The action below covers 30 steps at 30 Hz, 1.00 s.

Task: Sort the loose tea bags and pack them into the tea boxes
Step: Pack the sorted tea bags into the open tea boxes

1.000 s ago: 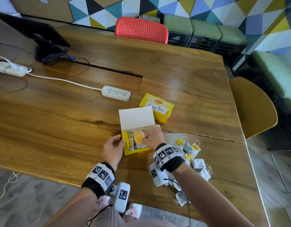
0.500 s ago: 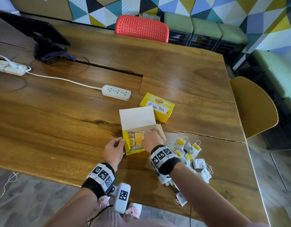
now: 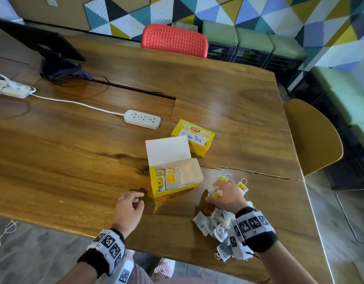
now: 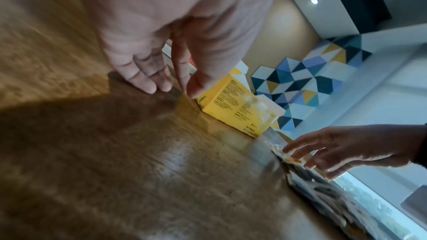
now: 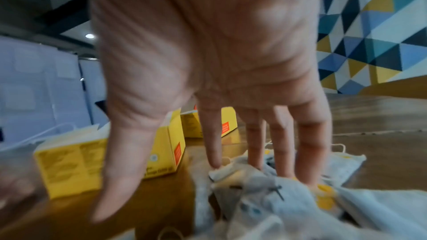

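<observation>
Wooden tabletop (image 3: 74, 160), geometric wall behind, two yellow tea boxes mid-table. Open box (image 3: 172, 177) has a few yellow-tagged bags packed in its left side; closed green tea box (image 3: 194, 136) sits just beyond it. Right hand (image 3: 226, 194) is over the loose tea bags (image 3: 220, 224) on the near right, fingers spread and straight, touching them but gripping nothing yet. Left hand (image 3: 128, 208) rests loosely curled, empty, near the box. I'd pinch just one yellow-tagged bag so the strings don't tangle, and steady the box while slotting it in.
</observation>
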Motion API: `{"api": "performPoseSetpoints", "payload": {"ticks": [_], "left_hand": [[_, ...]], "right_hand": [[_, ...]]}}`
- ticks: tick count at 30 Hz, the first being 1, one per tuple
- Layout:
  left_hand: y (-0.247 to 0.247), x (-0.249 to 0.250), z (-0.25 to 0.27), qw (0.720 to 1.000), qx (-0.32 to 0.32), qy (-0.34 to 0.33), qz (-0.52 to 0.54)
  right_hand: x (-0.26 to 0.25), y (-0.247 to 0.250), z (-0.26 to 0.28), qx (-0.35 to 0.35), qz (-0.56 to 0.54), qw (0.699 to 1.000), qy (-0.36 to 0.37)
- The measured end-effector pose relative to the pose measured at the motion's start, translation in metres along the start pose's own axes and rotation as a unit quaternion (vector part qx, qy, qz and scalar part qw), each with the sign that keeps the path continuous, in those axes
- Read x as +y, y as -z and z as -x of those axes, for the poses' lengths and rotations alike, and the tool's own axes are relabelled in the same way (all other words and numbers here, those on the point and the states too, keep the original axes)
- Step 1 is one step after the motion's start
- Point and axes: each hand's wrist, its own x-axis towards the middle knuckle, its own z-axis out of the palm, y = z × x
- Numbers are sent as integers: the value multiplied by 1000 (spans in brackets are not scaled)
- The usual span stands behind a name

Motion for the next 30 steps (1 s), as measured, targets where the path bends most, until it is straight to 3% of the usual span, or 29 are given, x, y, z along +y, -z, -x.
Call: {"api": "performPoseSetpoints", "payload": {"ticks": [3, 6, 12, 15, 19, 23, 27, 30], "left_hand": [[0, -2, 3, 998, -27, -21, -61], [-3, 0, 5, 993, -40, -28, -112], [-8, 6, 12, 987, -37, -14, -158], [-9, 8, 18, 985, -58, -7, -162], [-11, 21, 29, 981, -122, -2, -149], [-16, 50, 35, 973, -208, -37, -90], [-29, 85, 34, 962, -252, -92, -56], [-41, 106, 28, 951, -272, -145, -31]], "right_hand": [[16, -21, 7, -72, 96, 993, -2], [20, -37, 10, -9, 103, 995, 15], [24, -33, -3, 55, 33, 997, 47], [27, -20, 0, 81, -114, 990, 32], [34, -10, 10, 90, -331, 939, -8], [30, -11, 26, -6, -568, 820, -67], [28, -19, 32, -79, -641, 759, -89], [27, -27, 27, -103, -669, 729, -102]]}}
